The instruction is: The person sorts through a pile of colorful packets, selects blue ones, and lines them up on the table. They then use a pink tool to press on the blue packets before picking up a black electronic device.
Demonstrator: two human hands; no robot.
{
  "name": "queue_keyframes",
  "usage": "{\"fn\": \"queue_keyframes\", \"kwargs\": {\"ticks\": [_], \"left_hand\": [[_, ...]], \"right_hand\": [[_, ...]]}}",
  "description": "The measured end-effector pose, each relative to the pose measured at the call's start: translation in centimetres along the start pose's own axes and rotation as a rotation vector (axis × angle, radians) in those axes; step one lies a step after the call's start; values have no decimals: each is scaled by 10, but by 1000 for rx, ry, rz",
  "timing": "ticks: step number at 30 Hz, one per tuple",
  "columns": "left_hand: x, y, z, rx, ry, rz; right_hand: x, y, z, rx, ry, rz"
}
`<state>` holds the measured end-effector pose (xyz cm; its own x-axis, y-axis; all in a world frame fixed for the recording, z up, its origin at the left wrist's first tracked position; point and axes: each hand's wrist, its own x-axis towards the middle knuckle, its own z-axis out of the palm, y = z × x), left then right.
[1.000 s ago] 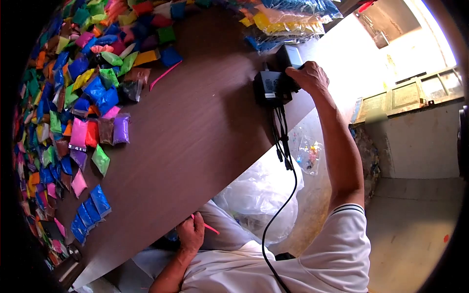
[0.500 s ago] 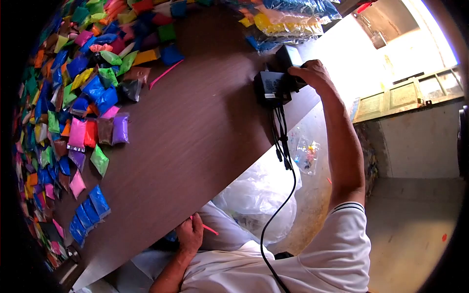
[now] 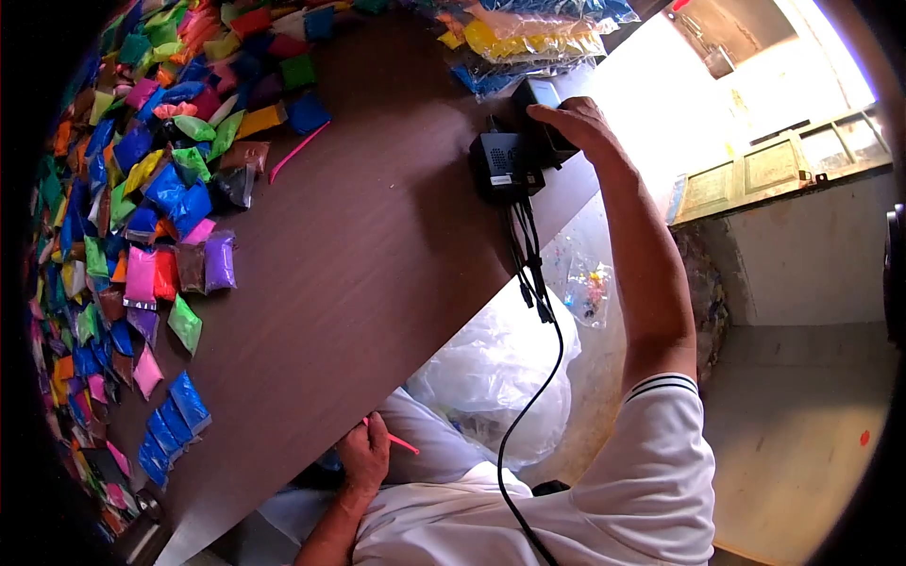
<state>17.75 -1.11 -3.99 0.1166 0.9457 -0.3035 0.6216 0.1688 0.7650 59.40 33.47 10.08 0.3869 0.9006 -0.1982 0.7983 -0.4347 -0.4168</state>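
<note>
At the table's front edge, my left hand (image 3: 366, 451) is closed around a thin pink plastic stick (image 3: 404, 443), whose end sticks out to the right. My right hand (image 3: 578, 124) reaches to the far right of the table and grips a black box-shaped device (image 3: 540, 96), its thumb over the top; the fingers on the far side are hidden. Beside that device stands a second black box (image 3: 508, 166) with vent holes and a white label. Black cables (image 3: 530, 255) hang from it over the table edge. Another pink stick (image 3: 298, 153) lies on the brown table (image 3: 349, 236).
A big heap of small colourful packets (image 3: 160, 179) covers the table's left side. Joined blue packets (image 3: 175, 424) lie nearer me. Large clear bags of coloured material (image 3: 538, 38) sit at the back. Below the edge are a white plastic bag (image 3: 500, 377) and a small clear bag (image 3: 590, 288).
The view has shifted slightly, so the devices and right hand appear a little further left. Both hands keep their holds.
</note>
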Motion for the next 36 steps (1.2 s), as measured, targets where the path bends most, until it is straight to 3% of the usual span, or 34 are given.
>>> {"fn": "queue_keyframes", "kwargs": {"ticks": [5,8,11,14,20,33,36], "left_hand": [[0,1,-1,-3,-24,-29],[3,3,-1,12,1,18],[3,5,-2,18,-14,0],[2,-1,1,9,-8,1],[-1,6,-3,-9,37,39],[-2,-8,9,-26,85,87],[-1,-5,8,-20,100,94]], "right_hand": [[0,0,3,-160,128,-85],[-7,-7,-5,-291,-12,-113],[-17,-19,-3,-468,92,-154],[-14,-28,-4,-529,7,-136],[-6,-28,-2,-632,14,-255],[-5,-35,-2,-672,-56,-210],[-3,-28,-5,-694,40,-279]]}}
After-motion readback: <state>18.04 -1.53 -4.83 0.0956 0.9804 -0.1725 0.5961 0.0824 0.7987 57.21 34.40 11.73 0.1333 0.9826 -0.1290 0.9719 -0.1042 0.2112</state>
